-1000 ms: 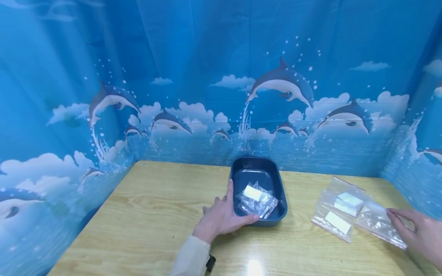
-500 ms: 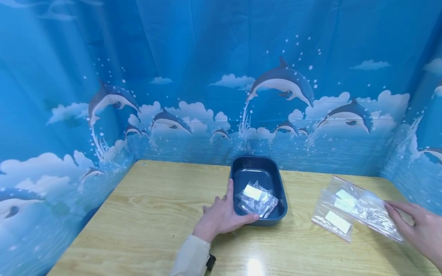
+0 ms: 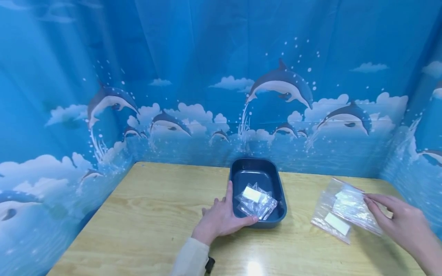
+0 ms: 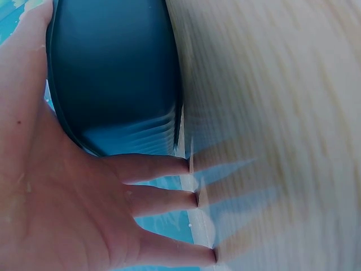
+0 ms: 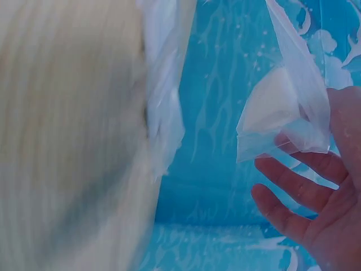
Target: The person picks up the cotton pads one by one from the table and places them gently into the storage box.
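Person's R hand (image 3: 400,218) pinches a clear plastic zip bag (image 3: 355,211) above other bags (image 3: 331,221), R of the blue tray (image 3: 253,177). L hand (image 3: 221,220) touches tray, fingers straight. Held bag's prob. light, floppy, a bit slippery; best pinch its edge.

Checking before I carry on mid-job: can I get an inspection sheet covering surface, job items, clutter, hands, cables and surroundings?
Surface: wood-grain table, glare spot at the head view's bottom edge.
Job items: dark blue tray with transparent packets inside; clear bags on the table to its right.
Clutter: nothing seen.
Left hand: against the tray, thumb at its near rim.
Right hand: pinches a plastic bag.
Cables: nothing seen.
Surroundings: blue dolphin-print curtain.
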Available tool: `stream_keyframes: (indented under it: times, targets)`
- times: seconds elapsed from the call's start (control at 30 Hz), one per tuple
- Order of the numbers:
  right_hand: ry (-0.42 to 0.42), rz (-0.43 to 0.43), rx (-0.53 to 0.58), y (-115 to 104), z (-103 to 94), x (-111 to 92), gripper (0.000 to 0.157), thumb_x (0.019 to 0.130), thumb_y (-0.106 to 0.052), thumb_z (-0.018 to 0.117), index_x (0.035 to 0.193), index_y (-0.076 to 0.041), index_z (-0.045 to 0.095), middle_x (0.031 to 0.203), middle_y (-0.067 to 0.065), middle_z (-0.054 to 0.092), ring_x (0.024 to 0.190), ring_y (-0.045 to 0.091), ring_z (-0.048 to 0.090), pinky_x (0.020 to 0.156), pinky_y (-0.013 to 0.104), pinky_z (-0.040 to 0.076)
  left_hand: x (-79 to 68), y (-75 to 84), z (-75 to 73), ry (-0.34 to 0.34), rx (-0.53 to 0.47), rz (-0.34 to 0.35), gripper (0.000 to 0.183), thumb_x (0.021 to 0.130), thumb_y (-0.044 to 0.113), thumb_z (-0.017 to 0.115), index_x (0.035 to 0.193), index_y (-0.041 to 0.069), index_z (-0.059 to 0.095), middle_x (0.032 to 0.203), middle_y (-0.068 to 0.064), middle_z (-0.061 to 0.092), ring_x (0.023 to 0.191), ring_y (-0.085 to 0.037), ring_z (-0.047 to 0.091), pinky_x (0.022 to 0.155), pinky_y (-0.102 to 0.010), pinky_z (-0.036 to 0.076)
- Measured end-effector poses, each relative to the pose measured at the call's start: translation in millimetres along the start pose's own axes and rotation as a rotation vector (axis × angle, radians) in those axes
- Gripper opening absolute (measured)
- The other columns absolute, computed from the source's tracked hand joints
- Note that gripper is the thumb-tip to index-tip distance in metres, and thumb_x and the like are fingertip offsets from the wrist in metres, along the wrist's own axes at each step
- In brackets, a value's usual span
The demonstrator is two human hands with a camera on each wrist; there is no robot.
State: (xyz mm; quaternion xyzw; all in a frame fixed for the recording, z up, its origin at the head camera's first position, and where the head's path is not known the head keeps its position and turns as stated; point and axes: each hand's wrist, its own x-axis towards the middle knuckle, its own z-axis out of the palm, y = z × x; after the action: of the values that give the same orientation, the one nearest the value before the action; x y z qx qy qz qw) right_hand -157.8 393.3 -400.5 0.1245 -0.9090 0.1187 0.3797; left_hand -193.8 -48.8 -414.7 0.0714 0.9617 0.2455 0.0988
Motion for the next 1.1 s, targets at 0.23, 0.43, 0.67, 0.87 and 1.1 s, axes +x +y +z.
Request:
stream_keyframes:
  times: [0.23, 0.43, 0.67, 0.87, 1.1]
  targets:
    - [0.040, -0.026, 0.057, -17.7, 5.3, 14.6, 0.020, 0.082, -0.009, 0.080, 0.102, -0.002, 0.079, 0.091, 0.018, 0.078, 0.076, 0.011, 0.070, 0.060, 0.020, 0.046, 1.1, 0.2, -0.3, 0.004, 0.004, 0.006, 0.135, 0.072, 0.092, 0.058, 0.166, 0.022, -0.009, 0.159, -0.019, 0.045, 0.145, -0.055, 0.039, 0.109, -0.084, 0.024]
    - [0.056, -0.055, 0.122, -30.5, 14.0, 26.6, 0.023, 0.081, -0.005, 0.081, 0.103, -0.007, 0.080, 0.093, 0.014, 0.079, 0.096, -0.032, 0.041, 0.064, 0.016, 0.046, 1.1, -0.3, 0.0, 0.002, -0.002, 0.008, 0.135, 0.072, 0.091, 0.059, 0.166, 0.022, -0.008, 0.158, -0.020, 0.046, 0.144, -0.056, 0.039, 0.109, -0.084, 0.025]
    - [0.053, -0.093, 0.129, -44.4, 21.2, 40.7, 0.030, 0.081, -0.004, 0.079, 0.111, -0.011, 0.080, 0.100, 0.012, 0.080, 0.075, 0.000, 0.064, 0.065, 0.025, 0.049, 1.7, -0.7, -1.4, 0.008, 0.005, 0.013, 0.134, 0.073, 0.092, 0.059, 0.166, 0.022, -0.008, 0.158, -0.020, 0.046, 0.144, -0.055, 0.040, 0.108, -0.084, 0.026]
    - [0.073, -0.113, 0.152, -56.4, 26.9, 47.8, 0.032, 0.080, -0.002, 0.079, 0.111, -0.010, 0.080, 0.100, 0.011, 0.080, 0.087, -0.007, 0.061, 0.072, 0.027, 0.049, 2.3, -0.4, -2.1, 0.009, 0.014, 0.015, 0.134, 0.073, 0.092, 0.059, 0.166, 0.023, -0.008, 0.158, -0.019, 0.047, 0.143, -0.055, 0.041, 0.108, -0.084, 0.026]
    - [0.051, -0.123, 0.167, -70.9, 33.0, 55.2, 0.030, 0.082, -0.001, 0.079, 0.111, -0.010, 0.079, 0.101, 0.009, 0.080, 0.085, 0.028, 0.070, 0.075, 0.022, 0.049, 2.2, -1.5, -1.1, 0.005, 0.012, 0.018, 0.134, 0.073, 0.091, 0.059, 0.166, 0.023, -0.008, 0.158, -0.019, 0.047, 0.143, -0.055, 0.040, 0.107, -0.085, 0.026]
